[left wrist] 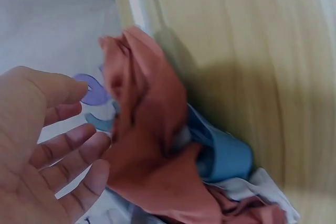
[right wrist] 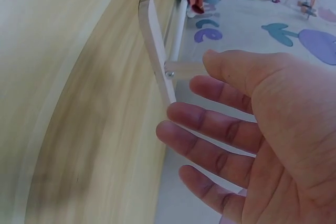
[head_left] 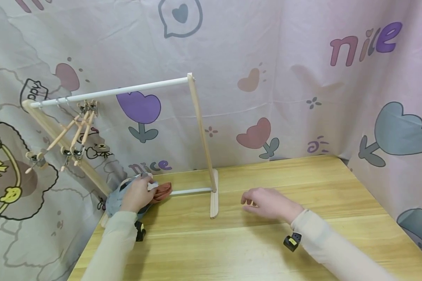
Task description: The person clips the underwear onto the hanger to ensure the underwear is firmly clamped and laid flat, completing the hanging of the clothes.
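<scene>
My left hand (head_left: 138,194) is over a heap of cloth at the left of the table. The heap has a rust-coloured cloth (head_left: 163,192), a blue-grey cloth (head_left: 117,201) and some white fabric. In the left wrist view, the loosely bent fingers (left wrist: 68,148) lie beside the crumpled rust cloth (left wrist: 152,129) without gripping it; whether the fingertips touch it, I cannot tell. My right hand (head_left: 269,203) hovers above the table, right of the rack's foot, its fingers (right wrist: 210,145) relaxed and holding nothing.
A wooden rack with a white top rail (head_left: 126,90) stands at the back left. Several clip hangers (head_left: 80,127) hang at its left end. Its right foot (head_left: 214,199) rests on the wooden table (head_left: 302,187). Printed curtains (head_left: 295,78) surround the table's back and sides.
</scene>
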Demonstrator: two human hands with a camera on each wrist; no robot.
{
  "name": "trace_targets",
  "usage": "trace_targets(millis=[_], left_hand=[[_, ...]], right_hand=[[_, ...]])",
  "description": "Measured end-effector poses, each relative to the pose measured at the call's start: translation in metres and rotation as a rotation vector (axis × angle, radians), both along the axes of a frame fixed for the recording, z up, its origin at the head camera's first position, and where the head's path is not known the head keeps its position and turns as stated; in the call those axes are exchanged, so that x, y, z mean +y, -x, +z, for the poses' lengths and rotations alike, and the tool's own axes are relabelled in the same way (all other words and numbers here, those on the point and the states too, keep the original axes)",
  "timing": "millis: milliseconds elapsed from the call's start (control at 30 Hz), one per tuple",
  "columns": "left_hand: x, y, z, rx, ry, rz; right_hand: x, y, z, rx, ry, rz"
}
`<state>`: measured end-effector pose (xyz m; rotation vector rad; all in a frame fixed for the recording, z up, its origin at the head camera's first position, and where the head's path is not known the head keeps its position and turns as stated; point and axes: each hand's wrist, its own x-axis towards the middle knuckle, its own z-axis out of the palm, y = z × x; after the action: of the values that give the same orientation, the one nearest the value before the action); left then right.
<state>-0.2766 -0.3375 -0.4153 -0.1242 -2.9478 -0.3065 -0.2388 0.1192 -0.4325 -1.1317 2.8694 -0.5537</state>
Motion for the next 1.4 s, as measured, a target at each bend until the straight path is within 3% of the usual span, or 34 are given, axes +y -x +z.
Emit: trace_targets(millis=[167, 433, 600, 967, 1400], left_hand=[[-0.01, -0.004, -0.009, -0.014, 0.023, 0.032], [-0.018, -0.005, -0.02, 0.051, 0.117, -0.013], [-0.021, -0.003, -0.025, 0.006, 0.153, 0.004], [-0.019, -0.006, -0.018, -0.031, 0.2, -0.008], [-0.005, -0.006, -0.005, -0.049, 0.169, -0.013]], right_hand=[[-0.003, -0.003, -0.002, -0.006, 0.014, 0.018], [-0.001, -0.002, -0.006, -0.023, 0.012, 0.014], [0.0, -0.002, -0.006, -0.02, 0.013, 0.028], [0.004, -0.003, -0.011, -0.056, 0.025, 0.034], [0.013, -0.003, -0.012, -0.114, 0.063, 0.043]])
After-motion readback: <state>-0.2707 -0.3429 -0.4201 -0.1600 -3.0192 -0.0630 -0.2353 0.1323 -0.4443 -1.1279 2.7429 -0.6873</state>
